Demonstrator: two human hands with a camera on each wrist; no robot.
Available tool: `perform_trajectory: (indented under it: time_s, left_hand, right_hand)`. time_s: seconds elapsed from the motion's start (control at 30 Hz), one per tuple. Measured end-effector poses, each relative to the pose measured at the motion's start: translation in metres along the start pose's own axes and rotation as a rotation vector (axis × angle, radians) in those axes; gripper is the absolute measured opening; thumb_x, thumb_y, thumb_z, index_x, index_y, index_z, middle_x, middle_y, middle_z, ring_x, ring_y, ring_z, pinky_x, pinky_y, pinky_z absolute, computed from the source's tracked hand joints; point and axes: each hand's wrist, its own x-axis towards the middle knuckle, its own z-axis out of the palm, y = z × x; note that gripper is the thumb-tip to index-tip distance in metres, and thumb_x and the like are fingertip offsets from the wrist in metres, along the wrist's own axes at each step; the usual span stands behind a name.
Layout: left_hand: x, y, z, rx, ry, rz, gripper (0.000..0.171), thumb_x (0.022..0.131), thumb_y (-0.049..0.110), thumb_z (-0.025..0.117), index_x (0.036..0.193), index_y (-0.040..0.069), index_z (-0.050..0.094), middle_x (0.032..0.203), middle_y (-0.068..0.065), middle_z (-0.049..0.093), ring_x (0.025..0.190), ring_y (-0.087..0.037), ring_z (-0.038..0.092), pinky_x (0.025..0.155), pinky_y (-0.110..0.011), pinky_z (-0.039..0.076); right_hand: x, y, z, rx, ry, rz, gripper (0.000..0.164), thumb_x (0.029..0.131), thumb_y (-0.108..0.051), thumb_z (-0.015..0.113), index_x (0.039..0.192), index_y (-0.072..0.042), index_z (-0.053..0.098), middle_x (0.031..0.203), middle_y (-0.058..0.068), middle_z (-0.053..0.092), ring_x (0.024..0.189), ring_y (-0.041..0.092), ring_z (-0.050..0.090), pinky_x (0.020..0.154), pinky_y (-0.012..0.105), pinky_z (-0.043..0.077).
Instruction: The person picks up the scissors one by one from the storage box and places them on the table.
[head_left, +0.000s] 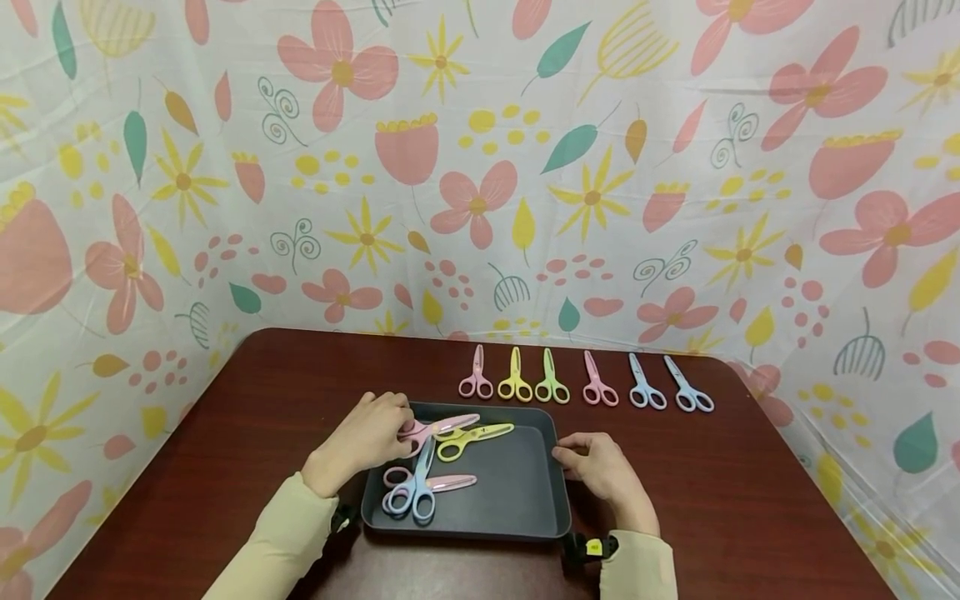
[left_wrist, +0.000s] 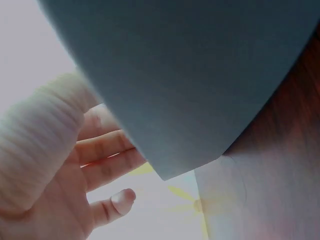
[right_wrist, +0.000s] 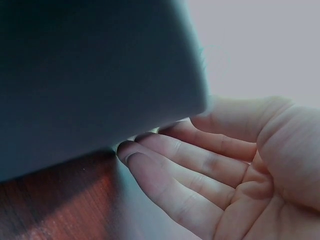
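Observation:
A dark grey tray (head_left: 517, 483) lies on the table with several scissors in its left part. My left hand (head_left: 372, 437) reaches over the tray's left rim, its fingertips at the handles of pink scissors (head_left: 442, 425). In the left wrist view the tray wall hides most of those fingertips; the little finger sticks out. Yellow scissors (head_left: 474, 439) lie beside the pink pair. Nearer me, blue scissors (head_left: 415, 487) cross over another pink pair (head_left: 453, 482). At the right rim my right hand (head_left: 603, 471) grips the tray, thumb at the top edge and fingers against the outer wall.
Behind the tray runs a row of scissors: pink (head_left: 476, 379), yellow (head_left: 515, 379), green (head_left: 551, 382), pink (head_left: 597, 383) and two blue ones (head_left: 643, 385), all blades pointing away. A flowered curtain (head_left: 480, 167) hangs behind the brown table (head_left: 270, 433).

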Motion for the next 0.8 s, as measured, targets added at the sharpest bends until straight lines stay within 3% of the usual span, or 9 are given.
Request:
perform_trajectory:
  time_s: [0.2,0.47,0.8]
  left_hand:
    - [-0.0004,0.0027,-0.0048,-0.025,0.033,-0.011,0.014,0.075,0.027,0.078,0.075,0.018,0.068,0.079,0.007,0.051,0.073,-0.014,0.047,0.067,-0.035,0.031]
    - [0.0013,0.0022,-0.0068,-0.024,0.077,-0.069,0.015,0.076,0.031,0.075,0.07,0.022,0.065,0.082,0.008,0.055,0.078,-0.014,0.052,0.071,-0.036,0.034]
    - [0.0006,0.0022,-0.0047,-0.037,0.108,-0.148,0.016,0.074,0.033,0.074,0.066,0.026,0.062,0.076,0.01,0.05,0.069,-0.01,0.046,0.068,-0.035,0.033]
  right_hand:
    - [0.0001,-0.0002,0.0002,-0.002,0.006,0.002,0.023,0.092,-0.011,0.066,0.11,0.002,0.069,0.093,0.01,0.07,0.076,0.025,0.07,0.075,0.043,0.055]
    - [-0.0008,0.0001,-0.001,0.0,0.002,-0.007,0.024,0.092,-0.01,0.066,0.112,0.003,0.068,0.094,0.011,0.07,0.076,0.025,0.071,0.075,0.043,0.055]
    - [-0.0009,-0.0005,-0.0011,0.004,-0.005,-0.006,0.025,0.093,-0.011,0.066,0.113,0.003,0.068,0.096,0.011,0.07,0.077,0.026,0.071,0.077,0.044,0.054]
